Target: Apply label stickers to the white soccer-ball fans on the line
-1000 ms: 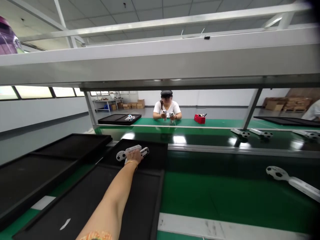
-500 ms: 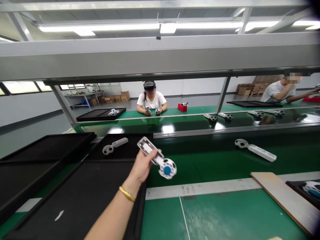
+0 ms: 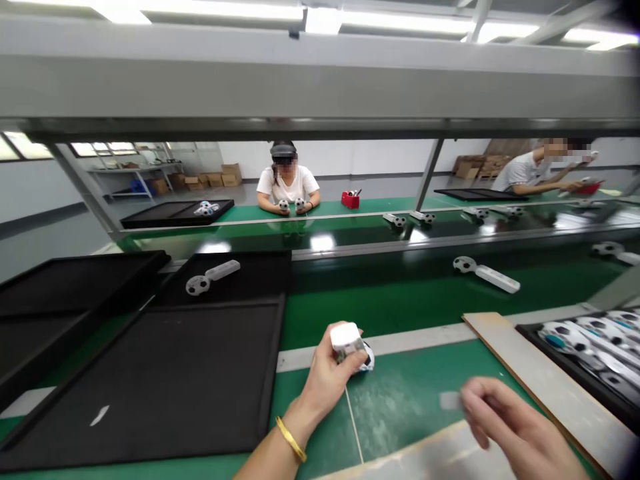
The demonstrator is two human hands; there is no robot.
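Note:
My left hand [image 3: 327, 370], with a gold bracelet at the wrist, is closed around a white handheld device with a soccer-ball head [image 3: 346, 337]. The white end of its handle faces me, and the ball-patterned head [image 3: 369, 359] partly shows behind my thumb. To the right, my right hand [image 3: 510, 417] pinches a small translucent piece [image 3: 449, 400], blurred by motion, above a pale board [image 3: 425, 460] at the front edge. A similar soccer-ball device [image 3: 487, 273] lies on the green belt [image 3: 370, 287] beyond my hands.
A black tray [image 3: 200, 380] with one device [image 3: 213, 277] in it stands at left, beside another black tray [image 3: 80, 287]. At right are a slanting board [image 3: 530, 373] and a tray full of devices [image 3: 600, 347]. Across the belt sit two people [image 3: 287, 183] [image 3: 530, 170].
My left hand has drawn the device nearer and turned its handle end toward me. My right hand has come into view with the translucent piece. The view has shifted downward and to the right.

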